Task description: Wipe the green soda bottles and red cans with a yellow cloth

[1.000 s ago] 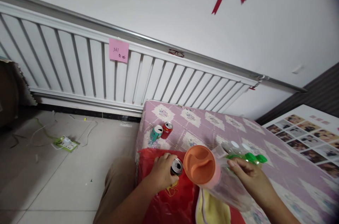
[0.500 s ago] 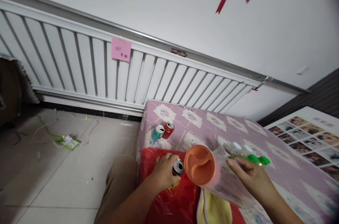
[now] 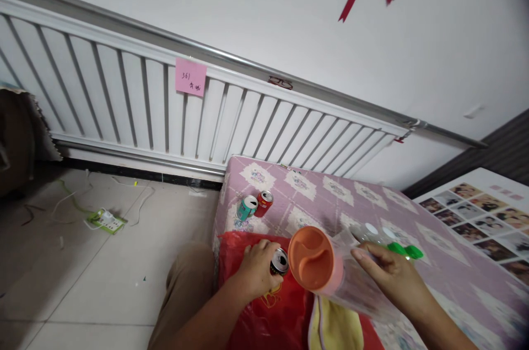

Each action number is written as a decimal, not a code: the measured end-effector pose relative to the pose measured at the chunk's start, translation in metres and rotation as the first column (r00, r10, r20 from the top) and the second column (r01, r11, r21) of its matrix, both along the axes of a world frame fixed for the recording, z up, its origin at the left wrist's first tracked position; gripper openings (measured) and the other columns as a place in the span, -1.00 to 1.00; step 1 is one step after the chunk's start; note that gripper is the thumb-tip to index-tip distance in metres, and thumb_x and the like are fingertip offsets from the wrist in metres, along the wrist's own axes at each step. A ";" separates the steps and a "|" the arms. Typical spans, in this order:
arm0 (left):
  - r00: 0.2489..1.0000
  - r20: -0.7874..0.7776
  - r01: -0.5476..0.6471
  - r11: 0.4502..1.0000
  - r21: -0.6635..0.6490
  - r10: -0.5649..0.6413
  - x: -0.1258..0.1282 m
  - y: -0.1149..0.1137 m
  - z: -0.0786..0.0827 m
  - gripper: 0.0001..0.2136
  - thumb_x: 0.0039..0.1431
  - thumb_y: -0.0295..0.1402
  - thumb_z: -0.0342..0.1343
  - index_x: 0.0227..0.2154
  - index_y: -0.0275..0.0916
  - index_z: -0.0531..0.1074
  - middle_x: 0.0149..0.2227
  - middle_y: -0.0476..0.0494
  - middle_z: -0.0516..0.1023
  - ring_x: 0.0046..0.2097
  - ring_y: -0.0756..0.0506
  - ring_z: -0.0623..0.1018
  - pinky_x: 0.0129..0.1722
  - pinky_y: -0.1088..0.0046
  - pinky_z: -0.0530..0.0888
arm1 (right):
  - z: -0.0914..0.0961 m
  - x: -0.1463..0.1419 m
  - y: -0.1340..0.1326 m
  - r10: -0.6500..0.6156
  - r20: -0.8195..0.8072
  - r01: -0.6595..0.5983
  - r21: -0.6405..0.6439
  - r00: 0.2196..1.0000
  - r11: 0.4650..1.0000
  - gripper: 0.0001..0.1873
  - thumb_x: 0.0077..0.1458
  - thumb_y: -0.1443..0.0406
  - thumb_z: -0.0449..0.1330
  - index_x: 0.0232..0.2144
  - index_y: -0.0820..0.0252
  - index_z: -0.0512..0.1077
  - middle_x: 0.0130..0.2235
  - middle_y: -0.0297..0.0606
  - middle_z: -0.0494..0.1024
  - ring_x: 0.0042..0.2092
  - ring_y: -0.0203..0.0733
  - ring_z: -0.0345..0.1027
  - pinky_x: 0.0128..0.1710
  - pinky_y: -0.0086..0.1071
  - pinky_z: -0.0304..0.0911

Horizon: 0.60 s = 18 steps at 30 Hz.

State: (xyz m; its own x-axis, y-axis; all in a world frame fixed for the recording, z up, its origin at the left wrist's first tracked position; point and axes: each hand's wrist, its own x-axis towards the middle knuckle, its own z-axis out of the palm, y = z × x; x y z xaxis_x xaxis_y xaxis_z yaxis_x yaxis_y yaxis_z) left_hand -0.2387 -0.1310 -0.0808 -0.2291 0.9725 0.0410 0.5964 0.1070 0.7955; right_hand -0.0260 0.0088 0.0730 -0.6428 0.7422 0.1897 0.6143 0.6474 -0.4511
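My left hand (image 3: pixel 261 268) is closed round a dark, opened drink can (image 3: pixel 280 262) above a red plastic bag (image 3: pixel 264 328). In my right hand (image 3: pixel 384 264) is the handle of a clear plastic pitcher (image 3: pixel 359 286), tilted so that its orange lid (image 3: pixel 311 258) faces the can. The lid and the can's top are close together; whether they touch I cannot tell. A yellow cloth (image 3: pixel 336 325) lies under the pitcher. Beyond my left hand, a teal can (image 3: pixel 247 208) and a red can (image 3: pixel 264 203) stand side by side, both opened.
Clear bottles with white caps (image 3: pixel 371 229) and green caps (image 3: pixel 405 251) sit behind my right hand on the patterned bed cover (image 3: pixel 339 187). A white radiator (image 3: pixel 248 118) runs along the wall. A power strip (image 3: pixel 106 221) with cables lies on the tiled floor (image 3: pixel 103 278).
Almost nothing differs. The whole view has shifted very slightly; both hands keep their hold on the can and the pitcher.
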 end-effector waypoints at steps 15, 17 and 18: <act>1.000 0.003 -0.003 1.000 0.017 0.003 0.000 0.001 -0.003 -0.43 -0.08 -0.32 0.23 0.08 -0.05 0.32 0.10 -0.13 0.44 0.12 -0.25 0.42 0.12 0.18 0.32 | 0.006 -0.008 -0.005 0.011 0.058 -0.012 0.012 0.998 1.000 -0.55 0.06 -0.07 0.13 -0.65 0.09 0.36 -0.61 -0.38 0.35 -0.50 -0.20 0.28 -0.51 -0.38 0.20; 1.000 0.002 -0.001 1.000 0.018 0.001 0.000 0.002 -0.003 -0.43 -0.08 -0.31 0.23 0.08 -0.04 0.32 0.10 -0.13 0.44 0.12 -0.25 0.42 0.12 0.18 0.32 | 0.007 -0.009 -0.007 0.003 0.049 -0.004 0.027 0.999 1.000 -0.54 0.07 -0.07 0.11 -0.64 0.10 0.37 -0.61 -0.38 0.35 -0.49 -0.20 0.28 -0.50 -0.38 0.20; 1.000 0.002 0.001 1.000 0.018 -0.001 0.000 0.002 -0.003 -0.43 -0.08 -0.31 0.24 0.08 -0.04 0.32 0.10 -0.12 0.44 0.11 -0.24 0.42 0.12 0.19 0.32 | 0.008 -0.009 -0.007 0.004 0.050 -0.006 0.029 0.999 1.000 -0.53 0.08 -0.08 0.10 -0.64 0.10 0.38 -0.61 -0.38 0.36 -0.49 -0.20 0.27 -0.49 -0.38 0.20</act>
State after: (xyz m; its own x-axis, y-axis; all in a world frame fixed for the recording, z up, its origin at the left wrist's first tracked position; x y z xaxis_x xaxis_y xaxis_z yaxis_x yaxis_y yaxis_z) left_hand -0.2388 -0.1294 -0.0842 -0.2283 0.9719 0.0581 0.5950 0.0920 0.7984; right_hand -0.0352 0.0015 0.0806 -0.6556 0.7338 0.1785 0.6325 0.6626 -0.4010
